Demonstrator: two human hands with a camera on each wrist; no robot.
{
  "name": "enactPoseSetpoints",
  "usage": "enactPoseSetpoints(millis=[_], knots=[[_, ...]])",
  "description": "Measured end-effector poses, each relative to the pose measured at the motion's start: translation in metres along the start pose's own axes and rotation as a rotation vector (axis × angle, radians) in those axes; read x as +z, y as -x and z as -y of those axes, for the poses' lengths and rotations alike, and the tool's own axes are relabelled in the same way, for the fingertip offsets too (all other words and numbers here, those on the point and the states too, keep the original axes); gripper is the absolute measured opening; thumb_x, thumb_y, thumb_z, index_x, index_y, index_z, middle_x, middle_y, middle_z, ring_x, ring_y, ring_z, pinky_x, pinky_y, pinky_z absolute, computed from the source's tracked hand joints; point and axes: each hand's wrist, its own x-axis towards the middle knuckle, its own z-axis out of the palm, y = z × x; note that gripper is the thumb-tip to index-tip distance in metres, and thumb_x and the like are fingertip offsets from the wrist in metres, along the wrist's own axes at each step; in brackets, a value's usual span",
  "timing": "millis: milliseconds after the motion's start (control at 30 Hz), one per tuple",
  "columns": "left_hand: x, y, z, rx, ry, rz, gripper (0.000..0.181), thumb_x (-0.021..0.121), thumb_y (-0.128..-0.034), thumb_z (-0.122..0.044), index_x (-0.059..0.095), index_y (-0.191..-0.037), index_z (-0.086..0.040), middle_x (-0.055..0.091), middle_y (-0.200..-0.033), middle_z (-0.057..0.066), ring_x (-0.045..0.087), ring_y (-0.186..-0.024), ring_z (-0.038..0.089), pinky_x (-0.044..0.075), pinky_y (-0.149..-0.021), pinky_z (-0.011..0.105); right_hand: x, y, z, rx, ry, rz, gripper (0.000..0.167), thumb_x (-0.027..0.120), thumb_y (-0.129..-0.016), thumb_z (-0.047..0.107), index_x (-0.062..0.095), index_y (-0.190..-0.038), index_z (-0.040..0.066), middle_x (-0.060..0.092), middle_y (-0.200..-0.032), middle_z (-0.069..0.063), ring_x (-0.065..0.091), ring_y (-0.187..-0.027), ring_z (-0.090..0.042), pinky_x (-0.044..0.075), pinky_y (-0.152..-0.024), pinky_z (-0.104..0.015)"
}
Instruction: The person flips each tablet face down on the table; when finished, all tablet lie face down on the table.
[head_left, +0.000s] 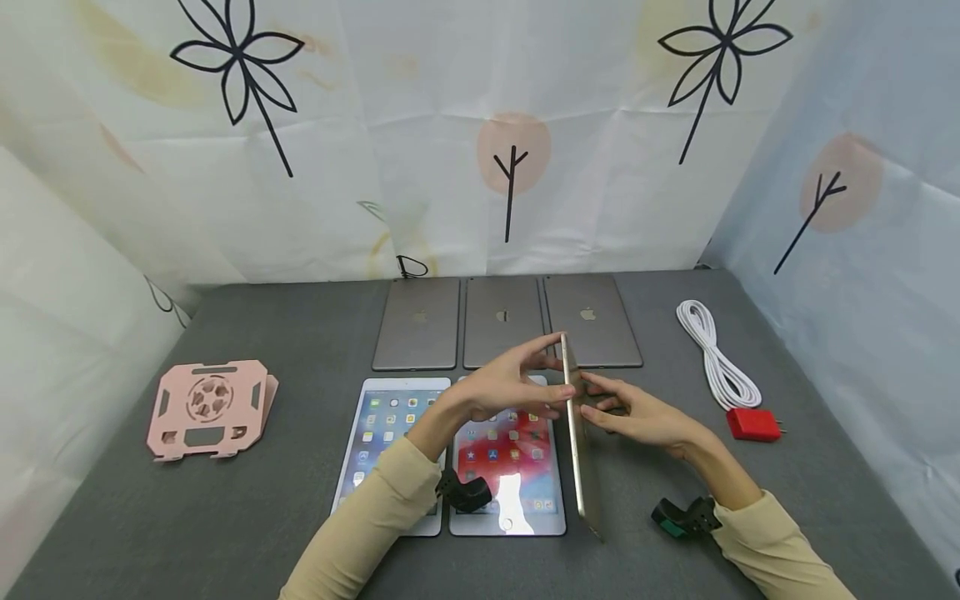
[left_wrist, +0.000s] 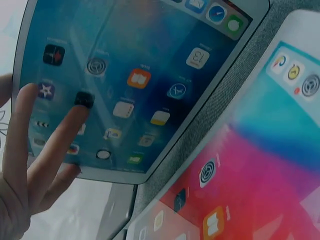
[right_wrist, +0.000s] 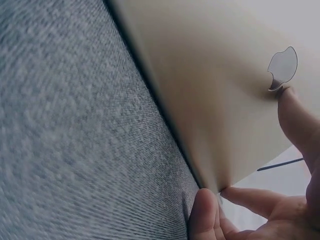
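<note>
- Left hand (head_left: 513, 387), head view: it holds the upright tablet (head_left: 574, 450) by its upper edge, the index finger reaching toward the 12 o'clock end and the thumb lying across the edge. Its forearm comes in from 7 o'clock, passing over both screen-up tablets.
- Right hand (head_left: 637, 414), head view: it comes from 4 o'clock, fingers bent, with fingertips against the tablet's back; whether it grips or merely steadies cannot be told.
- Progress, head view: the left screen-up tablet (head_left: 390, 417) and right screen-up tablet (head_left: 513, 492) lie flat on the worktop (head_left: 187, 525) at 9 o'clock from the held one, so those two look finished. Lowering the held tablet appears to be what is left. Three grey tablets (head_left: 503, 302) lie back-up between 11 and 12 o'clock, seemingly untouched.
- Left wrist view: the held tablet's lit screen faces the camera. Spread fingers enter from 8 o'clock, fingertips on the icons; the right screen-up tablet lies apart from it, at 4 o'clock.
- Right wrist view: the thumb touches the tablet's pale back just below the logo (right_wrist: 284, 66), which sits at 2 o'clock. Other fingertips meet the corner near 5 o'clock; whether the lower edge rests on the worktop is unclear.
</note>
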Motion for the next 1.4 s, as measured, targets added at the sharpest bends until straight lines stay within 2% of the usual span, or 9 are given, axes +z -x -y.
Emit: enactPoseSetpoints(millis=[233, 433, 567, 700, 800, 967, 1133, 1267, 1400], knots=[[0.002, 0.005, -0.003, -0.001, 0.065, -0.041, 0.082, 0.064, -0.0989, -0.007, 0.018, -0.163, -0.026, 0.029, -0.163, 0.023, 0.071, -0.114, 0.038, 0.055, -0.098, 0.053, 0.000, 0.000, -0.002, 0.002, 0.013, -0.009, 0.085, 0.064, -0.100, 0.040, 0.020, -0.163, 0.003, 0.030, -0.163, -0.026, 0.040, -0.139, -0.044, 0.045, -0.107, -0.059], [0.001, 0.004, 0.002, 0.003, 0.101, -0.109, 0.077, 0.067, -0.0947, -0.003, 0.028, -0.158, -0.023, 0.038, -0.157, 0.024, 0.070, -0.111, 0.032, 0.058, -0.096, 0.047, 0.001, 0.001, -0.003, -0.004, 0.023, -0.012, 0.087, 0.066, -0.099, 0.039, 0.019, -0.163, 0.003, 0.029, -0.162, -0.027, 0.039, -0.140, -0.046, 0.046, -0.106, -0.058], [-0.001, 0.003, 0.008, -0.004, 0.144, -0.145, 0.076, 0.067, -0.0905, 0.003, 0.033, -0.154, -0.021, 0.045, -0.153, 0.023, 0.070, -0.100, 0.026, 0.061, -0.087, 0.041, 0.001, 0.003, -0.003, 0.016, 0.027, -0.025, 0.092, 0.068, -0.098, 0.040, 0.015, -0.164, 0.005, 0.028, -0.162, -0.028, 0.038, -0.142, -0.047, 0.049, -0.103, -0.055], [-0.003, 0.002, 0.012, 0.002, 0.179, -0.151, 0.078, 0.066, -0.0876, 0.008, 0.033, -0.154, -0.019, 0.048, -0.151, 0.022, 0.071, -0.091, 0.021, 0.062, -0.075, 0.030, -0.002, 0.004, -0.003, 0.027, 0.033, -0.059, 0.094, 0.070, -0.096, 0.040, 0.015, -0.165, 0.007, 0.029, -0.159, -0.030, 0.038, -0.141, -0.049, 0.051, -0.100, -0.053], [-0.003, 0.001, 0.013, 0.012, 0.186, -0.150, 0.079, 0.065, -0.0866, 0.011, 0.033, -0.153, -0.017, 0.048, -0.152, 0.022, 0.072, -0.087, 0.019, 0.062, -0.070, 0.027, -0.005, 0.006, -0.004, 0.026, 0.036, -0.094, 0.093, 0.071, -0.096, 0.038, 0.016, -0.165, 0.008, 0.035, -0.155, -0.032, 0.040, -0.139, -0.049, 0.051, -0.098, -0.053], [-0.002, -0.002, 0.015, 0.005, 0.153, -0.141, 0.084, 0.067, -0.0856, 0.014, 0.030, -0.156, -0.012, 0.040, -0.159, 0.020, 0.073, -0.089, 0.020, 0.063, -0.074, 0.033, -0.010, 0.010, -0.009, 0.031, 0.033, -0.137, 0.095, 0.074, -0.094, 0.035, 0.016, -0.164, 0.006, 0.043, -0.146, -0.032, 0.046, -0.134, -0.046, 0.050, -0.099, -0.053], [0.001, -0.007, 0.019, -0.003, 0.081, -0.121, 0.087, 0.069, -0.0849, 0.014, 0.029, -0.159, -0.008, 0.039, -0.160, 0.020, 0.074, -0.102, 0.029, 0.062, -0.082, 0.042, -0.013, 0.015, -0.014, 0.056, 0.027, -0.226, 0.098, 0.081, -0.089, 0.031, 0.023, -0.161, -0.001, 0.047, -0.131, -0.023, 0.047, -0.118, -0.033, 0.047, -0.092, -0.037], [0.003, -0.012, 0.025, -0.003, -0.007, -0.127, 0.089, 0.071, -0.0857, 0.012, 0.027, -0.160, -0.007, 0.045, -0.153, 0.020, 0.075, -0.097, 0.024, 0.062, -0.076, 0.035, -0.015, 0.017, -0.017, 0.049, 0.027, -0.317, 0.094, 0.084, -0.086, 0.025, 0.030, -0.158, -0.004, 0.046, -0.114, -0.015, 0.045, -0.105, -0.025, 0.044, -0.081, -0.026], [0.005, -0.017, 0.032, -0.022, -0.065, -0.156, 0.089, 0.074, -0.0856, 0.010, 0.029, -0.160, -0.007, 0.044, -0.152, 0.021, 0.073, -0.089, 0.015, 0.062, -0.072, 0.033, -0.018, 0.018, -0.017, 0.049, 0.071, -0.365, 0.095, 0.086, -0.084, 0.025, 0.032, -0.156, -0.006, 0.049, -0.113, -0.016, 0.046, -0.104, -0.025, 0.044, -0.078, -0.023]])
